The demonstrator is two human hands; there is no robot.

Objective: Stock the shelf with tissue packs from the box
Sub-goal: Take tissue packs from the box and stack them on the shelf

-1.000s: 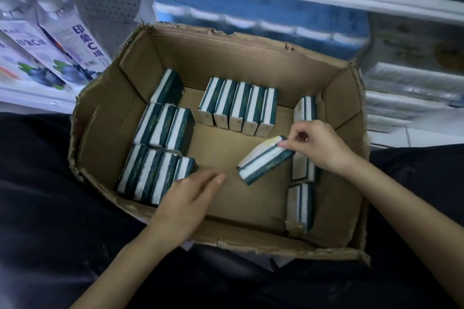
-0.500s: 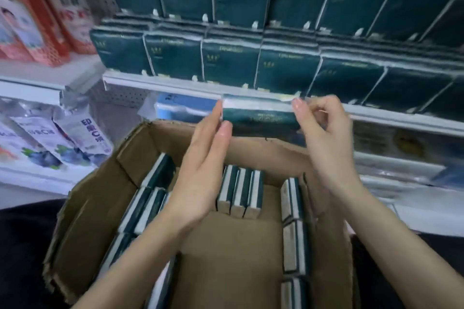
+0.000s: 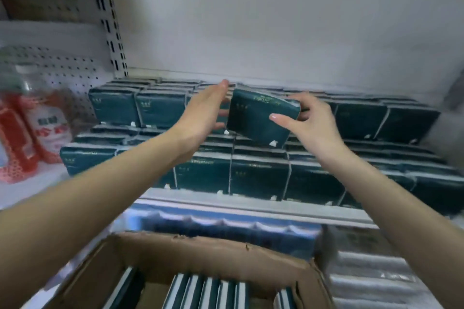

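Note:
A dark green tissue pack (image 3: 258,118) hangs tilted in front of the upper row of packs on the shelf (image 3: 251,204). My right hand (image 3: 305,120) grips its right end, thumb on the front face. My left hand (image 3: 203,113) holds its left end, with the upper fingers straight along the edge and a lower finger showing on the pack's left side. Stacked green packs (image 3: 258,175) fill the shelf in two stepped rows. The cardboard box (image 3: 200,253) sits at the bottom of the view with several packs (image 3: 208,295) standing on edge inside.
Red-and-white bagged goods (image 3: 32,128) stand on the shelf to the left, in front of a white pegboard panel (image 3: 62,65). Blue wrapped packs (image 3: 226,233) lie on the lower shelf behind the box. White wrapped rolls (image 3: 376,283) sit at the lower right.
My right hand lifted one pack out of the box, my left hand joined it, and both raised it to the shelf's upper row. The view tilted up from the box to the shelf.

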